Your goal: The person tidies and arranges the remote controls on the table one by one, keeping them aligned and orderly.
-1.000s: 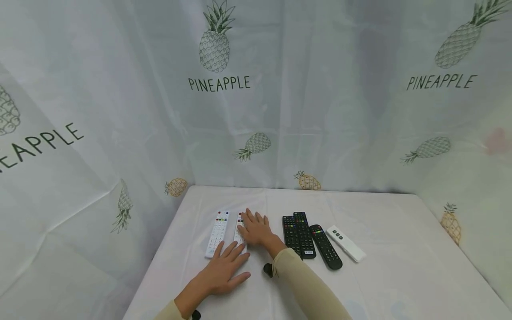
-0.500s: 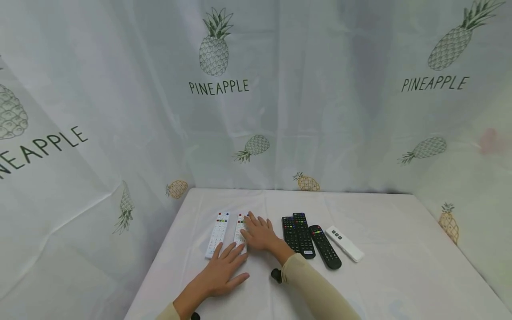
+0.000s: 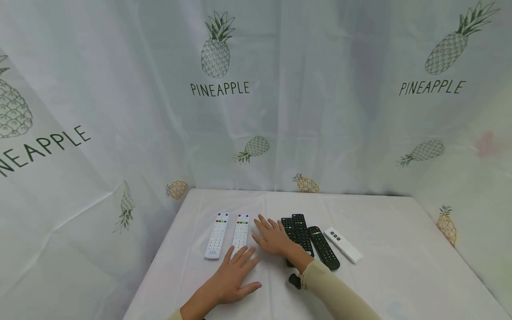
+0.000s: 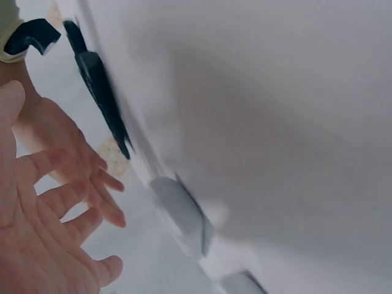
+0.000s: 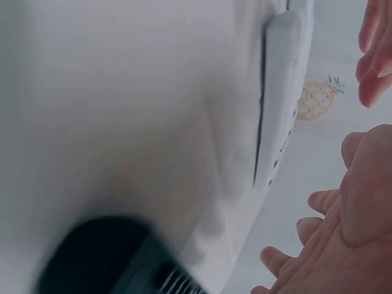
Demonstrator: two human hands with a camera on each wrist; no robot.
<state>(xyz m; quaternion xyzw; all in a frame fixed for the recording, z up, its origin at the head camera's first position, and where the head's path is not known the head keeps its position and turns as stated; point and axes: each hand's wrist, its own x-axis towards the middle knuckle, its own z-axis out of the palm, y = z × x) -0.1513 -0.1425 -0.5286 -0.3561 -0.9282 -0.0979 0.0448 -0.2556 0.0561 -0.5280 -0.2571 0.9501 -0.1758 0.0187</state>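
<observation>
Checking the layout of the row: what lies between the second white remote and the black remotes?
The right hand, flat on the tablecloth, fills that gap in the head view.

Staged recording booth: pineapple-print curtain point(image 3: 256, 98) encloses white-covered bench point(image 3: 384, 266) on three sides; remotes point(image 3: 304, 235) laid in row

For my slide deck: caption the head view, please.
Two open hands, left and right, rest on a white-clothed table between two white remotes and three black remotes.
</observation>
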